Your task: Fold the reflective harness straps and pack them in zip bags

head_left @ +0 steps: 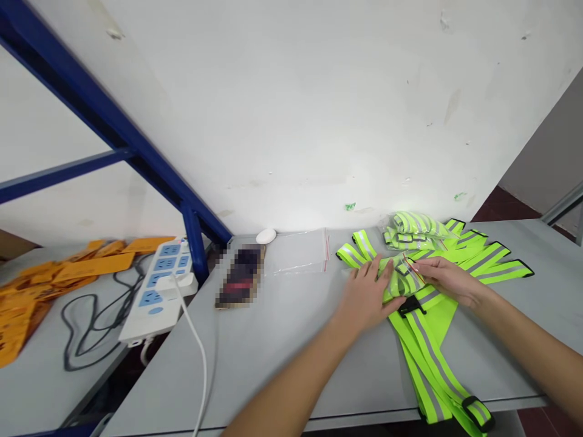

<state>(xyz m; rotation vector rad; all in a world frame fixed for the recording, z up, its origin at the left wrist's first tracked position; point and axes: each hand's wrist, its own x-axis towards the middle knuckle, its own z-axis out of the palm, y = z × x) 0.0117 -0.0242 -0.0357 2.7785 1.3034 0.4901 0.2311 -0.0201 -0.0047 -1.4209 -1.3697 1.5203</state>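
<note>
A clear zip bag with a folded neon-yellow reflective vest [403, 278] inside lies between my hands. My left hand [367, 295] grips its left side, fingers over the top and thumb along the near edge. At the bag's red-lined opening, my right hand [449, 278] pinches the edge between thumb and fingers. Beneath lie loose neon-yellow reflective straps [437, 358] with black buckles, spread to the right and hanging over the table's front edge. Just behind, several filled bags [416, 230] are piled. Flat clear bags [296, 252] lie left of my hands.
A pixelated phone-like object [240, 276] and a white oval object [266, 236] lie at the table's left. A power strip [157, 291] with a white cable, black cords and orange packets [91, 270] sit farther left. A blue metal frame [155, 164] stands before the white wall.
</note>
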